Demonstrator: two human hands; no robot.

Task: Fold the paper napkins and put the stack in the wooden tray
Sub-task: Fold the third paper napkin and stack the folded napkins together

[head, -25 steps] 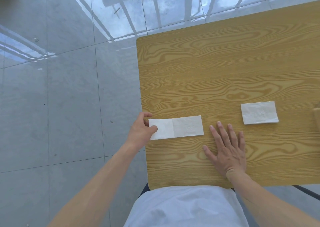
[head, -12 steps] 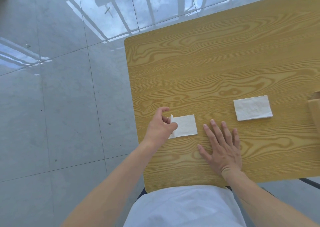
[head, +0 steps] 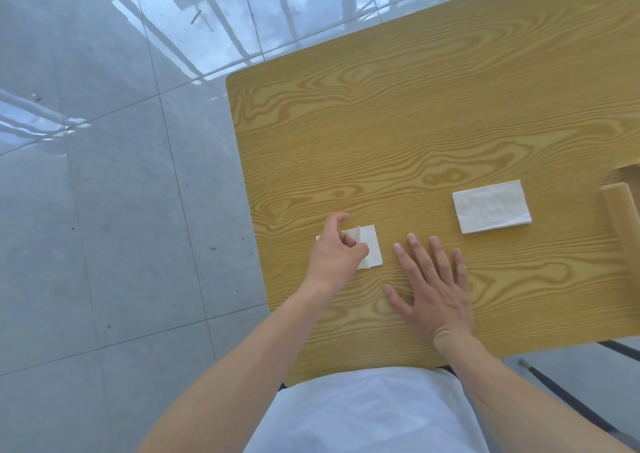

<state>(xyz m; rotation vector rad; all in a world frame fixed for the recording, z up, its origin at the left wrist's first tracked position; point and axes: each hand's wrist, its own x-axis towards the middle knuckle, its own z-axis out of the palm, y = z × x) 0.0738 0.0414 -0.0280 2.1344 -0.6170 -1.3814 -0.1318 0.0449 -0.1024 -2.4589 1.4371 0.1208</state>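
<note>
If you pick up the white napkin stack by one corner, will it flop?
Probably. The napkin stack looks like thin, soft paper, so it would likely droop and its loose layers fan apart. It seems very light, so a push should slide it easily across the smooth table.

Matt wood-grain table (head: 415, 134), soft embossed paper napkins (head: 491, 207), glossy floor tiles (head: 104, 210)
</note>
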